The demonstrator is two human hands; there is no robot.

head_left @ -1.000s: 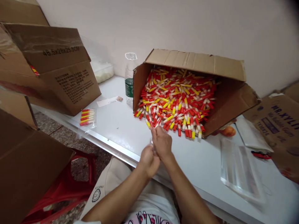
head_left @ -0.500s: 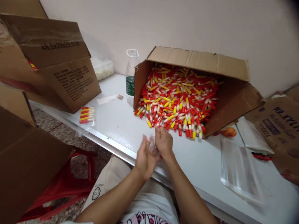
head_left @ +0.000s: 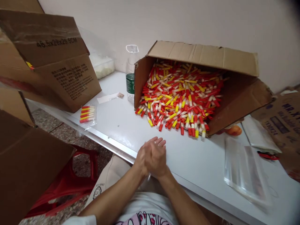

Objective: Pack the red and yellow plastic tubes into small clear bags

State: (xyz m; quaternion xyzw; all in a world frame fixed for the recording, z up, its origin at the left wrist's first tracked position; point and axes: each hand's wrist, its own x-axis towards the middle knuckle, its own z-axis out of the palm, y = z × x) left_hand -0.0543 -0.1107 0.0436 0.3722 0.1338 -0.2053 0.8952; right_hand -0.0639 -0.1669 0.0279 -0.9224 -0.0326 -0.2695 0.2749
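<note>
My left hand (head_left: 142, 157) and my right hand (head_left: 157, 159) are pressed together at the table's front edge. The right hand is closed over the left palm, and whatever it holds is hidden. A bit of clear plastic shows below the hands. The left fingers are partly covered by the right hand. Beyond them, red, yellow and white small tubes (head_left: 178, 100) spill out of a cardboard box (head_left: 241, 103) lying on its side. To the left, a clear packet of such tubes (head_left: 87, 114) lies flat on the white table (head_left: 112, 120).
A plastic bottle (head_left: 130, 78) stands left of the box, near a paper strip (head_left: 110, 98). Clear bags (head_left: 245, 168) lie at the right. Large cartons (head_left: 67, 75) stand at the left, above a red stool (head_left: 63, 187). Another carton (head_left: 286, 125) is at far right.
My right hand has moved from the edge of the tube pile back toward me and onto my left hand. The view has shifted slightly.
</note>
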